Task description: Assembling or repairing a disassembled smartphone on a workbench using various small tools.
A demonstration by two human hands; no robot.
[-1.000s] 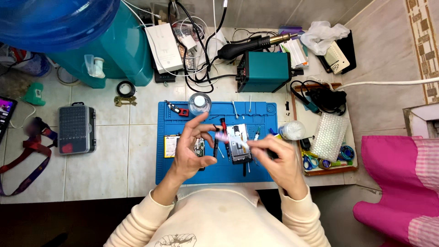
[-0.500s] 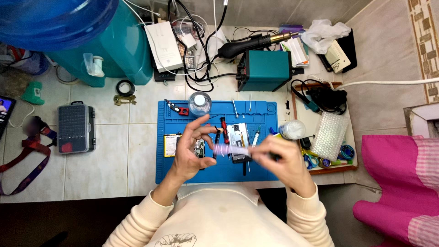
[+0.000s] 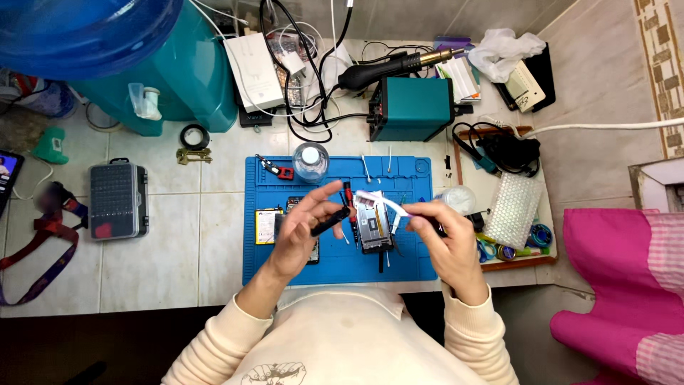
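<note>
Hands meet at centre frame above the blue repair mat (image 3: 285, 271): left hand (image 3: 303, 232) pinches a dark strip (image 3: 330, 222), right hand (image 3: 445, 242) grips a white tube (image 3: 381, 202) (opened phone (image 3: 374, 228) directly below, within reach).

Pale tiled counter (image 3: 178, 235) beneath and to the left of the left hand (image 3: 303, 232); grey grout lines, straight front edge. Dark floor (image 3: 85, 342) below that edge, on the near side of the left hand. Beige tiled surface (image 3: 605, 93) well to the right of the right hand (image 3: 445, 242), with patterned border strip (image 3: 659, 64). Pink cloth-covered seat (image 3: 620, 285) right of the right hand. Teal water dispenser (image 3: 171, 78) with blue bottle (image 3: 85, 28) far beyond the left hand. Even, soft lighting; faint shadows only.
</note>
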